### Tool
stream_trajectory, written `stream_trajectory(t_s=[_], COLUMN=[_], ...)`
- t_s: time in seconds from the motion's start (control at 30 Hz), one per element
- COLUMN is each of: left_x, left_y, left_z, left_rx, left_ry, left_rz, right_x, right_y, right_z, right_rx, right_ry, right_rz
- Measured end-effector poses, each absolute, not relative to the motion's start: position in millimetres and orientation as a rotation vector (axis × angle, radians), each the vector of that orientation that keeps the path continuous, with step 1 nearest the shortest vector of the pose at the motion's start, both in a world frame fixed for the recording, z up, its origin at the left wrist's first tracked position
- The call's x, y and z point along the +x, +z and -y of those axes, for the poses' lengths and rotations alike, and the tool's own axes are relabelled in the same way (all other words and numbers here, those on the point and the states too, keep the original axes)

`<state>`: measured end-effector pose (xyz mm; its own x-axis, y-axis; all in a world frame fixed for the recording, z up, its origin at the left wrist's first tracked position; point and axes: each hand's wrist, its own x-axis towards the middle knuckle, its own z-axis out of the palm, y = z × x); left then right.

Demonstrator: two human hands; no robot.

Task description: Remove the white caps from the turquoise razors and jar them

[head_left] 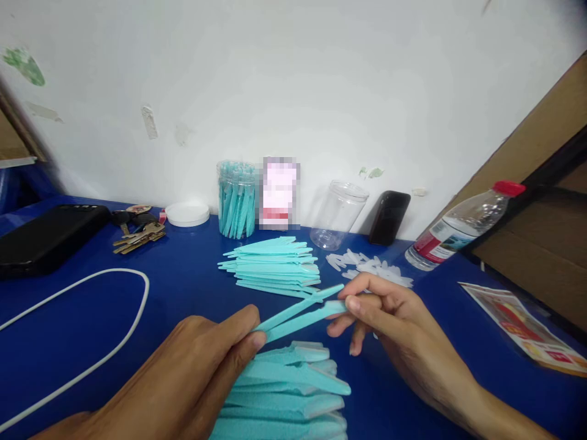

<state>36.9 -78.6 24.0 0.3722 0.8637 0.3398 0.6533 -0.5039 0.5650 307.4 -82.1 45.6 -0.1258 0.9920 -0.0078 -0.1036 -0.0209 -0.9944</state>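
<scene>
Two thin turquoise sticks [300,319] spread apart in a narrow V above the blue table. My left hand [206,360] pinches them together at their left ends. The thumb and fingers of my right hand [394,318] close on the right end of the lower stick, which has a pale tip. Beneath my hands lies a large pile of turquoise pieces with clear ends [293,400], partly hidden by my left hand. Beyond the held sticks is a stack of similar turquoise sticks [275,266]. Small translucent white caps [367,266] lie scattered behind my right hand.
Along the wall stand a filled jar [237,201], a blurred pink card [279,192], a clear jar [338,214], a dark phone [389,217] and a tilted bottle [458,232]. Left are a white lid [187,214], keys [140,237], a black case [50,235] and a white cable [114,351].
</scene>
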Motion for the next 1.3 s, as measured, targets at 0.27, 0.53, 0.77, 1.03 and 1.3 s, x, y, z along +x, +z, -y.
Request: stream_trajectory(t_s=[0.27,0.53,0.77,1.03,1.3], left_x=[30,25,14,19,21], left_y=[25,27,36,37,40], left_z=[58,41,18,21,29], left_rx=[2.426,2.455,2.264,2.169,2.131], left_ry=[0.898,0.81,1.172,1.216,1.082], left_rz=[-1.039,-1.023,-1.228,-1.19,-1.237], right_x=[311,316,319,304,298], right_y=[47,50,52,46,40], right_z=[82,75,71,87,92], right_rx=[-1.191,-1.368,-1.421,-1.43,-1.458], right_ry=[1.243,0.997,0.993,1.12,1.109], right_rz=[1.388,1.659,1.667,1.717,1.747])
